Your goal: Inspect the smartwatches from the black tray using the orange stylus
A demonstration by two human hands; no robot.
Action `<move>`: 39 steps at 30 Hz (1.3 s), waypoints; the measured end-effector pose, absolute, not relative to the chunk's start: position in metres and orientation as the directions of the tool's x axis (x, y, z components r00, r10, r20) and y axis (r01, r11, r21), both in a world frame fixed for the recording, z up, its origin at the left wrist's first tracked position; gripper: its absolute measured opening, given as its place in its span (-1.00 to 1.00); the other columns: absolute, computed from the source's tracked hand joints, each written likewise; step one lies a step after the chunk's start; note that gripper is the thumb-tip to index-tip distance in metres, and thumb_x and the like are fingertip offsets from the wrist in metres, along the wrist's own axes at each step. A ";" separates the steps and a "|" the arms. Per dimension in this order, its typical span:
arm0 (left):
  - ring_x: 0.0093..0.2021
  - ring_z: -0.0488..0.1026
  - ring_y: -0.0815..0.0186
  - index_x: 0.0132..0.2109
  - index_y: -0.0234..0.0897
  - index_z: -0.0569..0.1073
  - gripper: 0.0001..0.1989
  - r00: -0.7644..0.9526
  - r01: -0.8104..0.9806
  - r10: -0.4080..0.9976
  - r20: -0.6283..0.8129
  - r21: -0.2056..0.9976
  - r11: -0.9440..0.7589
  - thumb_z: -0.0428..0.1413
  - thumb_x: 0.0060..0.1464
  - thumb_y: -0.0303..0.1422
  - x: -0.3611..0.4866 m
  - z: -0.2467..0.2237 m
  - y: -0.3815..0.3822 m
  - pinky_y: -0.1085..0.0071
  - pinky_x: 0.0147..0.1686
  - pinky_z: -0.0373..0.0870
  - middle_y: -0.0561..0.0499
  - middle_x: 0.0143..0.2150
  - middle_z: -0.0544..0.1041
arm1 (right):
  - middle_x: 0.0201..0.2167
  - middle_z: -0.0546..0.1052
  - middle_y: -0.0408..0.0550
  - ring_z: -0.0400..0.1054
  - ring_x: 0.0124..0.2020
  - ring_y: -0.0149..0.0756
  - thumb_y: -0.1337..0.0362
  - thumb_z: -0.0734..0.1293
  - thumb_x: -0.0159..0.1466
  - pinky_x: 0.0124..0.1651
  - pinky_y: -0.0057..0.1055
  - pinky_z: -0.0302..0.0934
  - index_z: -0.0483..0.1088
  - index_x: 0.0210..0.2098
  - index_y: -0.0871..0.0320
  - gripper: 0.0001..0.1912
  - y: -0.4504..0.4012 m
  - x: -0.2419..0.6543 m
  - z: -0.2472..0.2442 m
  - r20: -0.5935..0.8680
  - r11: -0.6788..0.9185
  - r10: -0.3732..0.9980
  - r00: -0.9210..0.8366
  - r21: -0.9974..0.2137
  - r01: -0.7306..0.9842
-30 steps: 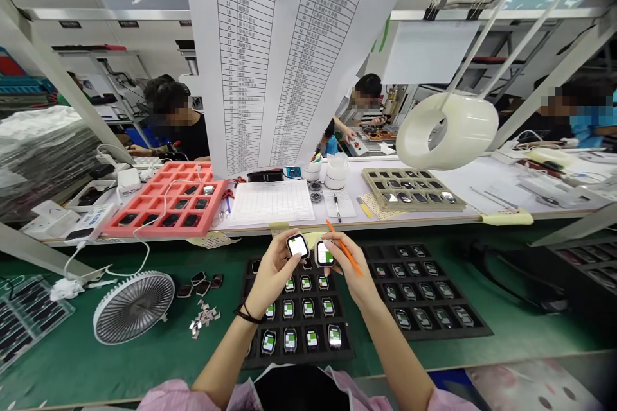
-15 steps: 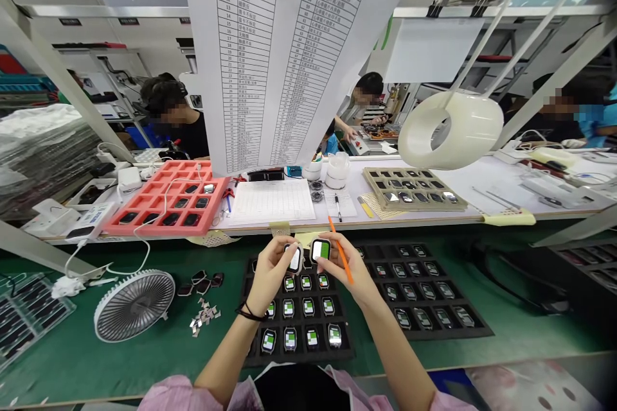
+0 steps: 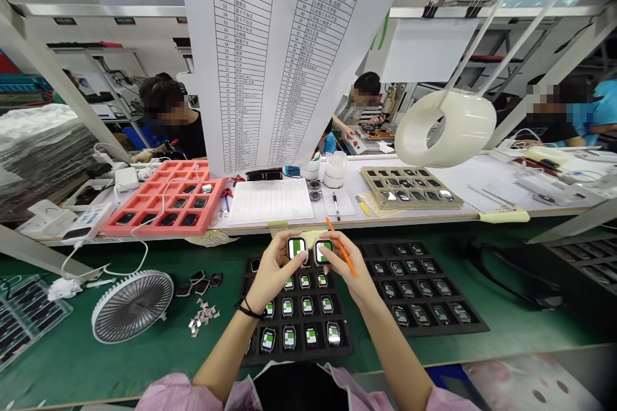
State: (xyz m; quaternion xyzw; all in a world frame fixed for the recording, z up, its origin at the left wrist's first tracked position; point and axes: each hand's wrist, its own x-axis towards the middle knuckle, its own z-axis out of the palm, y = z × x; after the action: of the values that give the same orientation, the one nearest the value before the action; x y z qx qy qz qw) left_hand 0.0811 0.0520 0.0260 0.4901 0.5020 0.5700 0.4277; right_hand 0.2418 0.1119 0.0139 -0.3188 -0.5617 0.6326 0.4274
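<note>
A smartwatch (image 3: 297, 247) is pinched in the left hand (image 3: 274, 270), its green-and-white screen turned up. A second smartwatch (image 3: 324, 251) is held by the right hand (image 3: 344, 266), with an orange pen (image 3: 343, 255) gripped in the same fingers. Directly below the hands, a black tray (image 3: 308, 354) of watches is laid on a green mat (image 3: 120, 366); another tray (image 3: 475, 324) lies right of the right hand. Left of the left hand, a white desk fan (image 3: 132, 306) is set. Ahead of the hands, a red foam tray (image 3: 144, 229) is placed on a white shelf (image 3: 351, 170), under a hanging printed list (image 3: 289, 58). A tape roll (image 3: 446, 128) is suspended beyond the right hand, and a co-worker (image 3: 187, 135) is seated across the bench.
</note>
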 end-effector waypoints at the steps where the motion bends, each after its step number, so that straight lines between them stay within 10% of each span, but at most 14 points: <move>1: -0.27 0.39 0.33 -0.06 -0.26 0.35 -0.63 -0.172 -0.012 0.977 0.123 0.992 -0.126 0.19 0.04 -0.17 0.081 0.027 0.053 0.48 -0.39 0.40 -0.05 -0.16 0.43 | -0.40 0.37 -0.17 0.23 -0.53 -0.44 0.10 0.42 0.13 -0.48 -0.45 0.27 0.38 -0.21 0.04 -0.72 0.112 0.242 0.014 0.090 0.005 0.884 -0.458 -0.983 -0.183; 13: -0.58 0.29 0.45 -0.08 -0.28 0.45 -0.61 -0.184 -0.029 0.980 0.083 0.996 -0.090 0.05 0.13 -0.06 0.077 0.037 0.058 0.55 -0.67 0.11 0.07 -0.47 0.39 | -0.43 0.33 -0.16 0.22 -0.53 -0.42 0.07 0.40 0.15 -0.50 -0.45 0.27 0.39 -0.22 0.05 -0.73 0.110 0.240 0.012 0.104 0.010 0.889 -0.446 -0.978 -0.208; 26: -0.05 0.43 0.23 0.09 -0.21 0.29 -0.54 -0.097 -0.040 0.984 0.151 0.987 -0.156 0.18 0.05 -0.27 0.080 0.032 0.058 0.36 -0.13 0.43 -0.13 0.11 0.39 | -0.41 0.37 -0.16 0.21 -0.52 -0.42 0.11 0.46 0.09 -0.54 -0.48 0.25 0.39 -0.26 0.05 -0.72 0.111 0.243 0.014 0.081 -0.005 0.897 -0.434 -0.981 -0.192; 33: -0.40 0.38 0.41 0.00 -0.25 0.37 -0.63 -0.167 -0.067 0.980 0.110 0.990 -0.123 0.12 0.10 -0.15 0.078 0.033 0.058 0.55 -0.55 0.30 -0.05 -0.18 0.46 | -0.19 0.47 -0.07 0.38 -0.42 -0.34 0.16 0.44 0.11 -0.31 -0.31 0.35 0.33 -0.10 0.01 -0.61 0.113 0.247 0.009 0.149 0.032 0.824 -0.546 -0.976 -0.217; 39: -0.53 0.20 0.51 0.10 -0.20 0.34 -0.59 -0.172 -0.064 0.976 0.135 0.987 -0.147 0.07 0.15 -0.16 0.076 0.030 0.057 0.55 -0.63 0.17 -0.06 -0.12 0.44 | -0.20 0.46 -0.04 0.41 -0.37 -0.31 0.17 0.36 0.22 -0.57 -0.50 0.09 0.27 0.01 0.01 -0.62 0.115 0.251 0.011 0.116 -0.018 0.779 -0.616 -0.978 -0.207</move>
State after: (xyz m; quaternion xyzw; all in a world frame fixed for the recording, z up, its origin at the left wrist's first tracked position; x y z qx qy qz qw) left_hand 0.0757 0.0571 0.0300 0.4709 0.4839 0.5932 0.4384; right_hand 0.2507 0.1151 0.0114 -0.2396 -0.5971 0.6720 0.3666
